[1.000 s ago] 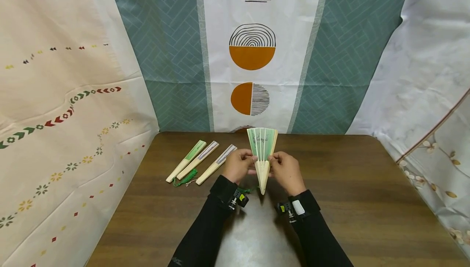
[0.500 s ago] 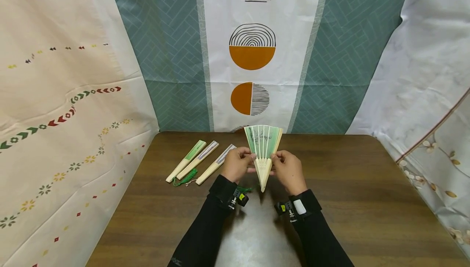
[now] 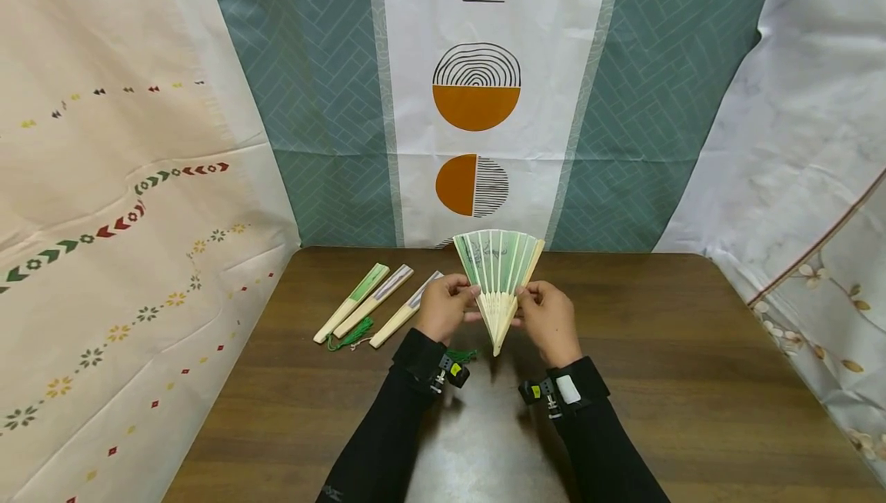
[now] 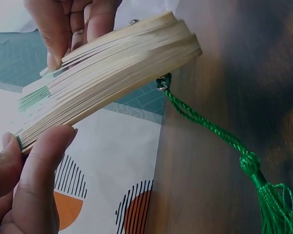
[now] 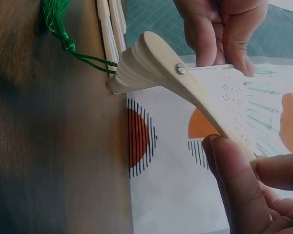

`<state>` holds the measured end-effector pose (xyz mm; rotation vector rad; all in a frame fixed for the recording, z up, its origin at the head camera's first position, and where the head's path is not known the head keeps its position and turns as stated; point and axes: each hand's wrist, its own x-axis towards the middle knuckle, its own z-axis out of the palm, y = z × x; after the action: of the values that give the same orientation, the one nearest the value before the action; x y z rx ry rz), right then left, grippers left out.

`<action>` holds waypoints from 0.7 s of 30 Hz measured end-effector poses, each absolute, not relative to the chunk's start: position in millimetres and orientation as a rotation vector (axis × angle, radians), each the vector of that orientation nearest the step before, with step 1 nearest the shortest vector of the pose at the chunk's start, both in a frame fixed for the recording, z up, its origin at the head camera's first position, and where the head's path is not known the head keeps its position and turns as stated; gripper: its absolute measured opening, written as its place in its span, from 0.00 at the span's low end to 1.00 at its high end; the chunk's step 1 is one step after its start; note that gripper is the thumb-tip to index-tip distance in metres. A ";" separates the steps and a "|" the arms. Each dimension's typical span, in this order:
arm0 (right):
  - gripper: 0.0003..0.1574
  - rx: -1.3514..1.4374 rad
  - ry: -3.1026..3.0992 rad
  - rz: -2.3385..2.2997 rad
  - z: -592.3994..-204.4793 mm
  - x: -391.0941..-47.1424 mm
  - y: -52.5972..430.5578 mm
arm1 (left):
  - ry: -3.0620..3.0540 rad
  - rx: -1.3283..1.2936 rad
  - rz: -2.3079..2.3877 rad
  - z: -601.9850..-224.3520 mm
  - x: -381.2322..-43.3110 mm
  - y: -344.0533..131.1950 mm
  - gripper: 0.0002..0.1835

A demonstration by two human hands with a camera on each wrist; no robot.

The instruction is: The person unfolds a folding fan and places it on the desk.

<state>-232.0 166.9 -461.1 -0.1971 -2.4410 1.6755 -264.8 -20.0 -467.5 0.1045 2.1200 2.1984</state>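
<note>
- Above the middle of the table (image 3: 692, 349), toward its far edge: one folding fan (image 3: 495, 272), partly spread, broad edge up, pivot end down toward the table's near side.
- Leaf: pale green, divided by light ribs (image 3: 496, 311), with a dark drawing on its surface. Small pierced patterns mark the ribs in the right wrist view.
- Pivot end: a shiny metal rivet (image 5: 180, 68) is fitted here. A green tassel (image 4: 273, 202) hangs from a cord at the same end, over the table.
- Left hand (image 3: 443, 309): pinches the fan's left edge between thumb and fingers.
- Right hand (image 3: 550, 320): pinches the fan's right edge in like manner.
- Spacing: the two hands are apart over the table, with the fan between them.
- On the left part of the table: a green folded fan (image 3: 351, 303) and two greyish folded fans (image 3: 374, 301), laid slantwise, with a second tassel (image 3: 356, 334) beside them.
- Hidden: fingers behind the fan are partly covered in the head view.
- Cut off: the hanging tassel runs past the border in both wrist views.
- Hard to make out: the drawing's subject; the leaf is washed out in the left wrist view.
</note>
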 end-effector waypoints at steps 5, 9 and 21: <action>0.19 -0.215 -2.404 1.733 -460.2 -231.8 167.4 | 2.099 0.096 2.228 -467.7 -264.7 -19.5 0.07; 0.19 -0.242 -2.375 1.770 -460.6 -233.1 168.1 | 2.073 0.084 2.251 -467.7 -265.1 -20.0 0.07; 0.21 -0.277 -2.315 1.885 -458.9 -232.1 171.3 | 2.001 0.035 2.326 -470.0 -266.3 -20.5 0.09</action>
<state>-232.1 171.3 -458.9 -0.2769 -2.3149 1.8849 -266.3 -20.5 -470.0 0.0350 2.0010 2.3262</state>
